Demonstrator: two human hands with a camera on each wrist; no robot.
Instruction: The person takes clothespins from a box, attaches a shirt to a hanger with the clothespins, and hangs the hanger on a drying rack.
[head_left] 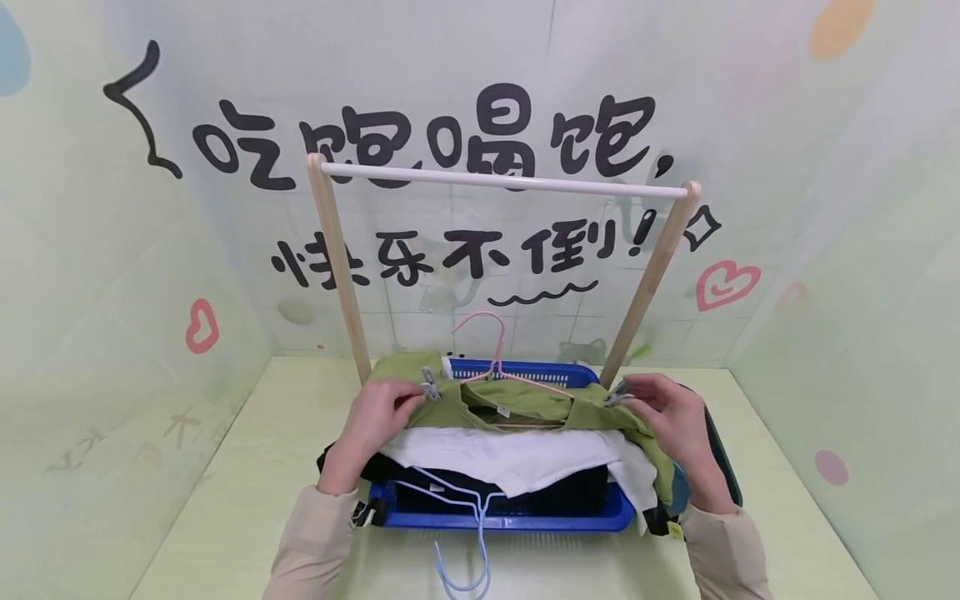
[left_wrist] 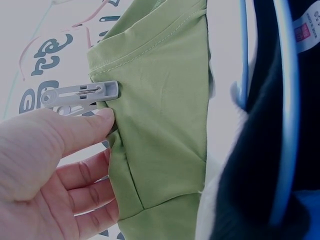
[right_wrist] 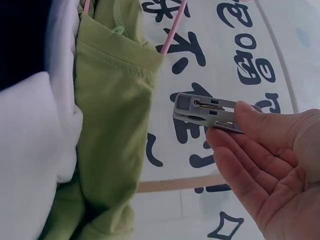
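Observation:
A green shirt (head_left: 442,412) hangs on a pink hanger (head_left: 501,342), laid over the other clothes. A grey clothespin (left_wrist: 82,93) is clipped to the shirt's shoulder edge on the left. Just below that clip my left hand (head_left: 381,414) pinches the shirt's edge, its thumb in front and its other fingers curled behind. My right hand (head_left: 671,412) pinches a second grey clothespin (right_wrist: 205,111) between thumb and fingers. In the right wrist view its jaws stand apart from the shirt, beside the shoulder.
A blue basket (head_left: 517,522) sits under the clothes. White clothing (head_left: 495,454) and black clothing (head_left: 577,492) lie in front of the green shirt, with blue hangers (head_left: 483,533) sticking out forward. Behind rises a rack (head_left: 502,177) with wooden posts. A dark green container (head_left: 723,458) stands at right.

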